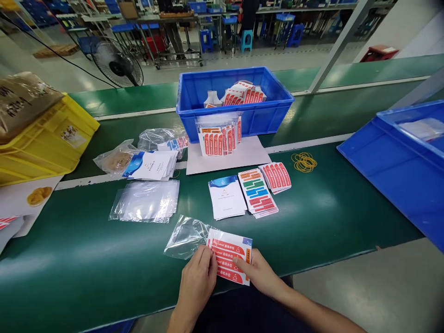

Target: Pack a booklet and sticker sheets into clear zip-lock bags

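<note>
My right hand (262, 274) holds a small stack of label sheets (227, 260), thumb on top; the upper sheet is white with red strips. Behind its right edge show an orange strip and a blue corner. My left hand (199, 280) is closed at the stack's left edge, pinching the mouth of a clear plastic bag (187, 238). The stack's left end meets the bag there; how far it is inside is hidden by my fingers. Just beyond lie white booklets (227, 199), multicoloured label sheets (258, 193) and red label sheets (275, 177).
Flat clear bags (147, 201) lie left, below bagged booklets (152, 165). Filled bags (218, 138) lean against a blue bin (236, 111) on white card. Yellow rubber bands (304, 162) lie right, near another blue bin (391, 171). A yellow crate (45, 143) stands far left.
</note>
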The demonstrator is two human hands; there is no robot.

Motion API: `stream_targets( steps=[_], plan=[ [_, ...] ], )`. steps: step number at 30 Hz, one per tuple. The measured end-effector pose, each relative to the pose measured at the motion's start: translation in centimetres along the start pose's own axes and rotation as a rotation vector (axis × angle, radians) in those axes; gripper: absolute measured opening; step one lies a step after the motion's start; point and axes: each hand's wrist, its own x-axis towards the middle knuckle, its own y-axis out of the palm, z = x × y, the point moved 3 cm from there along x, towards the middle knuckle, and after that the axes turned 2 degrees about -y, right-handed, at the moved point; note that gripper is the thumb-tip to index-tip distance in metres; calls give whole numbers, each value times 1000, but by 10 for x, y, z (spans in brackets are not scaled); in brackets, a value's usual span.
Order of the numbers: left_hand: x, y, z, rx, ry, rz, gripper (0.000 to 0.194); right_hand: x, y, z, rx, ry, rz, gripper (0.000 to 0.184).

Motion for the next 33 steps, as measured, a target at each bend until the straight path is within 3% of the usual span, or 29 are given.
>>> stream_targets(
  steps=[6, 10, 14, 20, 25, 33],
  plan=[
    [-1, -14, 18, 166, 3, 113, 18, 2, 6, -6, 33, -19, -30, 45],
    [-3, -17, 15, 131, 30, 199, 16, 3, 9, -5, -58, -81, -75, 43],
    [-2, -19, 14, 77, -33, 191, 18, 6, 16, -3, -93, -135, -62, 44],
    [0, -25, 25, 184, -133, 143, 20, 8, 19, 1, 25, -88, -67, 47],
    [0, -27, 28, 181, -109, 236, 19, 9, 20, 5, -150, -194, -107, 44],
    [-4, -30, 27, 122, -125, 325, 19, 11, 17, -2, -268, -240, -174, 46]
  ],
)
